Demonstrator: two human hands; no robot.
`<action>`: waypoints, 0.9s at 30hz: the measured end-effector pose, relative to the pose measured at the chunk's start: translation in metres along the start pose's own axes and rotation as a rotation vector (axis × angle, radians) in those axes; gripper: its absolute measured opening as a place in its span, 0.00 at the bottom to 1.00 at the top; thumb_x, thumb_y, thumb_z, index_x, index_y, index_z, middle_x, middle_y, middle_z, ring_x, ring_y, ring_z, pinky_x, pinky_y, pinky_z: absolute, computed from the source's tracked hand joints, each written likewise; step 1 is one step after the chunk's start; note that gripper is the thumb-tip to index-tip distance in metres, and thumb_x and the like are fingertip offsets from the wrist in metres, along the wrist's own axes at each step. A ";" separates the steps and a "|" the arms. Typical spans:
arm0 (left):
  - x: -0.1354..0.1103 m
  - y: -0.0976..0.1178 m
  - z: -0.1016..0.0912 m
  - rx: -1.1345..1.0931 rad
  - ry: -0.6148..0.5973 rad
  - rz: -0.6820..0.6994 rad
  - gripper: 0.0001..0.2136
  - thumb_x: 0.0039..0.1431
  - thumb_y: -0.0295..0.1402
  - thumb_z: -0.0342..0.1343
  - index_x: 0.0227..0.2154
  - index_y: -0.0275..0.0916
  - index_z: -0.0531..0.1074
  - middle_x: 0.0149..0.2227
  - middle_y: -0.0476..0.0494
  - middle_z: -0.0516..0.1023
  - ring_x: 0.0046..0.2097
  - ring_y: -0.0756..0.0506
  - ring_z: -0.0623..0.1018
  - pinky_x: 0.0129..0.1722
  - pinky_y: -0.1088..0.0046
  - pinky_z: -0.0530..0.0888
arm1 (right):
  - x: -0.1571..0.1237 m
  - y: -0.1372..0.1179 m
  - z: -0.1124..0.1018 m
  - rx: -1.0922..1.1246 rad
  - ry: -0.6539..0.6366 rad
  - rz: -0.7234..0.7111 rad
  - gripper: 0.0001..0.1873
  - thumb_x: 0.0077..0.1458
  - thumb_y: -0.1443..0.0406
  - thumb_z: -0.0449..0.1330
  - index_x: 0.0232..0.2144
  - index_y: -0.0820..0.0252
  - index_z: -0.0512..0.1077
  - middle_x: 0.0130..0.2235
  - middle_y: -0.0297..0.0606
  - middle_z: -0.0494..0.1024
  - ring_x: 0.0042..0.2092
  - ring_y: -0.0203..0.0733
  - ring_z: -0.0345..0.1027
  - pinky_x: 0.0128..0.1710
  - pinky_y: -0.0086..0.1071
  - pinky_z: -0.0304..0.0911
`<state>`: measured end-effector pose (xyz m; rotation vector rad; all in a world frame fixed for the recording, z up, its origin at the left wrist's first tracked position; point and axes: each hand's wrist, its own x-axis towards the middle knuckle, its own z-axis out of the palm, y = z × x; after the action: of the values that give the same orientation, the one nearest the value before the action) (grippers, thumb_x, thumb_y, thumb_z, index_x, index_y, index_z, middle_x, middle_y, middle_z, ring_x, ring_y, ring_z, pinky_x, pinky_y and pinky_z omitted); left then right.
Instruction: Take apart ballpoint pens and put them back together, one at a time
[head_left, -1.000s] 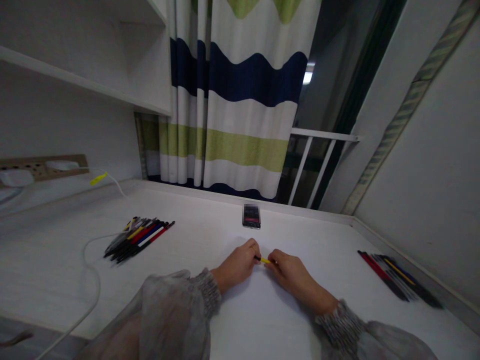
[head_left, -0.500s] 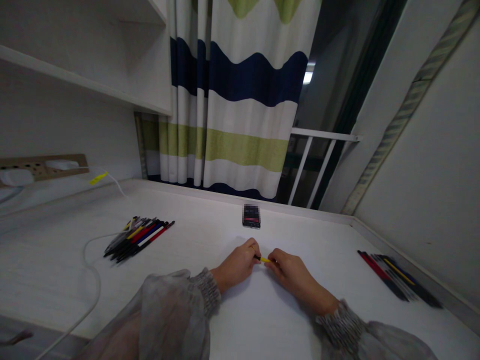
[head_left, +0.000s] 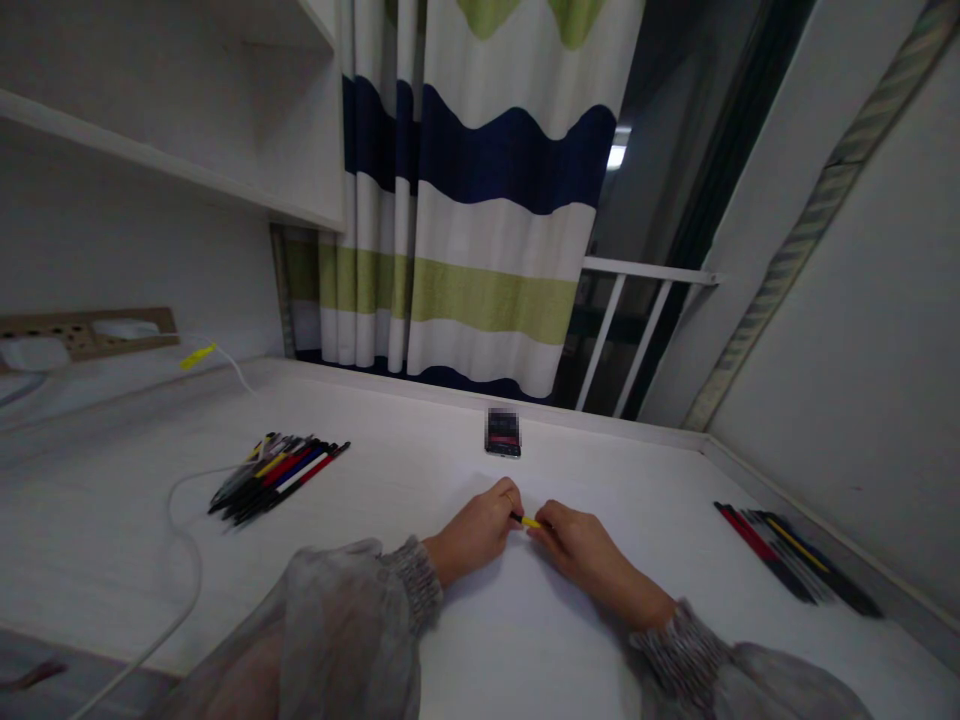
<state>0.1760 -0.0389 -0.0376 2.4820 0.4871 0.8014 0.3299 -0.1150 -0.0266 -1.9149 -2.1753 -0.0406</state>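
Note:
Between my two hands, above the middle of the white desk, is a slim pen (head_left: 529,522) with a yellow barrel and a black part at its left. My left hand (head_left: 491,522) pinches the black end. Closed on the yellow end is my right hand (head_left: 576,537), its fingers covering that tip. Only a short stretch of the pen shows between the fingertips. Both forearms, in grey sheer sleeves, reach in from the front of the desk.
A pile of pens (head_left: 276,478) lies at the left, a white cable (head_left: 196,560) beside it. More pens (head_left: 795,560) lie by the right wall. A phone (head_left: 502,433) sits at the back of the desk (head_left: 405,440). A shelf (head_left: 172,165) overhangs the left; a curtain (head_left: 487,240) hangs behind.
Hardly anything differs. Both hands keep their grip on the pen, which has shifted very slightly.

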 end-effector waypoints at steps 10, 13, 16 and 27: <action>0.000 -0.003 0.004 0.001 0.023 -0.011 0.07 0.48 0.18 0.49 0.27 0.36 0.63 0.33 0.48 0.65 0.35 0.50 0.68 0.37 0.75 0.67 | -0.001 -0.005 -0.009 -0.030 -0.073 0.018 0.16 0.57 0.61 0.45 0.33 0.59 0.71 0.33 0.39 0.77 0.34 0.41 0.70 0.29 0.28 0.55; 0.001 -0.005 0.002 -0.026 0.090 -0.036 0.07 0.48 0.18 0.49 0.27 0.37 0.64 0.32 0.48 0.65 0.35 0.50 0.68 0.37 0.75 0.67 | 0.000 0.003 -0.012 0.044 0.045 0.106 0.16 0.54 0.56 0.49 0.34 0.58 0.71 0.30 0.38 0.77 0.31 0.42 0.69 0.28 0.30 0.55; 0.003 -0.007 -0.001 -0.075 0.173 -0.106 0.05 0.48 0.20 0.51 0.26 0.36 0.64 0.31 0.49 0.65 0.34 0.50 0.68 0.37 0.74 0.67 | 0.002 0.019 -0.013 0.331 0.274 0.217 0.19 0.47 0.52 0.55 0.36 0.59 0.70 0.25 0.37 0.74 0.26 0.40 0.65 0.27 0.32 0.56; 0.003 0.000 0.003 -0.316 0.107 -0.034 0.08 0.49 0.31 0.56 0.33 0.36 0.66 0.34 0.47 0.68 0.35 0.50 0.71 0.36 0.74 0.69 | 0.006 0.017 -0.010 1.480 0.384 0.198 0.10 0.38 0.61 0.65 0.23 0.61 0.71 0.24 0.32 0.71 0.29 0.34 0.64 0.32 0.29 0.61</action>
<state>0.1804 -0.0381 -0.0384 2.1447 0.4035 0.9244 0.3473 -0.1084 -0.0178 -1.0281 -1.0521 0.8734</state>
